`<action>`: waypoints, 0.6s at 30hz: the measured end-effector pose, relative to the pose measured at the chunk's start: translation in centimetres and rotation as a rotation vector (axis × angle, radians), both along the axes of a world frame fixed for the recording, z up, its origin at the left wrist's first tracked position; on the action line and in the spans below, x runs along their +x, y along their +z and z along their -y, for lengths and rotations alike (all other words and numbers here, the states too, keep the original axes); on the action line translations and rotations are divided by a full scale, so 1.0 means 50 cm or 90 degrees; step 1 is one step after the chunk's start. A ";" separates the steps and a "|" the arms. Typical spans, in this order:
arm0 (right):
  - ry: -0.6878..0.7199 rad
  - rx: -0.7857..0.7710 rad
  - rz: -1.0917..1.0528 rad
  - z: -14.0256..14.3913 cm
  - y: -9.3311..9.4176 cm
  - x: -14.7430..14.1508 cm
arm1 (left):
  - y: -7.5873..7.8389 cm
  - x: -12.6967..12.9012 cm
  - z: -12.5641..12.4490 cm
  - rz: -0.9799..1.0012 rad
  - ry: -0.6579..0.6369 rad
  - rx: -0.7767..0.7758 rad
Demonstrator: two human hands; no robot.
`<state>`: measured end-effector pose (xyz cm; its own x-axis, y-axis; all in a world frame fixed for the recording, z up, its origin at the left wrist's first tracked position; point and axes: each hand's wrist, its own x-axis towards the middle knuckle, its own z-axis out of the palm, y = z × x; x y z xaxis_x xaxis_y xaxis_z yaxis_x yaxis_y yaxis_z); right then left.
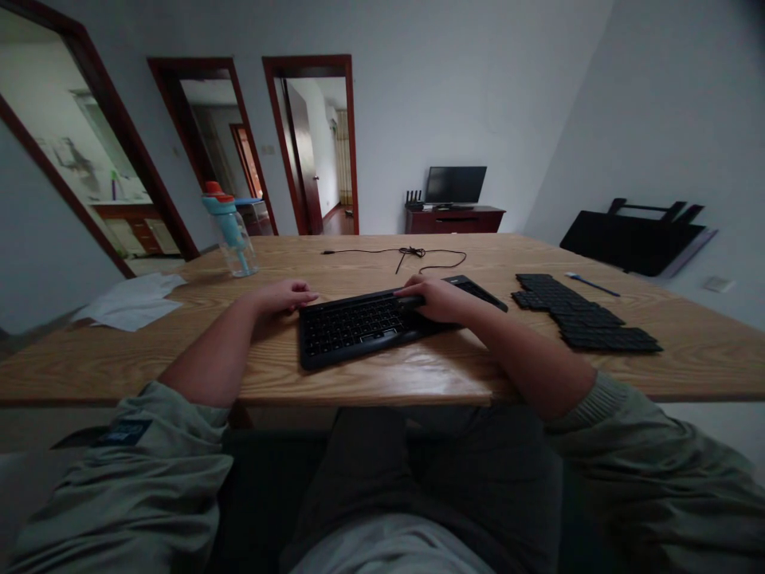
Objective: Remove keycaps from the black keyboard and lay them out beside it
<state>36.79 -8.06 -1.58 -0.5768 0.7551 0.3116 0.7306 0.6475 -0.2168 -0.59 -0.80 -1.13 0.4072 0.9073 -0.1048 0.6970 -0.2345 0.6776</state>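
A black keyboard (347,327) lies slanted across the wooden table in front of me. Its bare key switches show in a grid, with the keycaps off. At its back left corner, my left hand (280,296) rests on the table with fingers curled in against the edge. My right hand (436,299) is closed over the middle of the keyboard, around a small dark object (409,303) whose kind I cannot make out. This hand covers part of the switches. To the right, black keycaps (574,311) lie together in staggered rows.
A thin blue brush (591,284) lies beyond the keycaps. A coiled black cable (412,252) lies behind the keyboard. At the left stand a clear bottle with an orange lid (233,231) and white tissues (135,301). The table's front edge (370,399) is close to me.
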 end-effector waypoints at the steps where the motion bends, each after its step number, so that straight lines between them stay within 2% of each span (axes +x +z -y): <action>1: 0.000 -0.006 0.028 0.003 0.001 -0.008 | 0.000 0.000 -0.002 0.002 -0.003 -0.002; 5: -0.041 -0.014 0.083 0.011 0.014 -0.016 | -0.005 -0.004 -0.015 -0.009 -0.017 -0.008; 13: -0.065 0.010 0.133 0.012 0.031 0.019 | -0.005 -0.004 -0.018 -0.004 -0.012 -0.003; 16: -0.143 -0.022 0.091 -0.001 0.058 0.067 | 0.001 0.001 -0.012 -0.011 0.000 -0.010; 18: -0.231 -0.045 0.075 -0.011 0.081 0.123 | 0.005 0.002 -0.010 -0.024 0.005 -0.018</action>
<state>42.95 -7.52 2.48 -0.2972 0.9340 0.1985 0.9320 0.3289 -0.1521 -0.48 -0.32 -0.89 0.3956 0.9068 -0.1456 0.7238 -0.2103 0.6572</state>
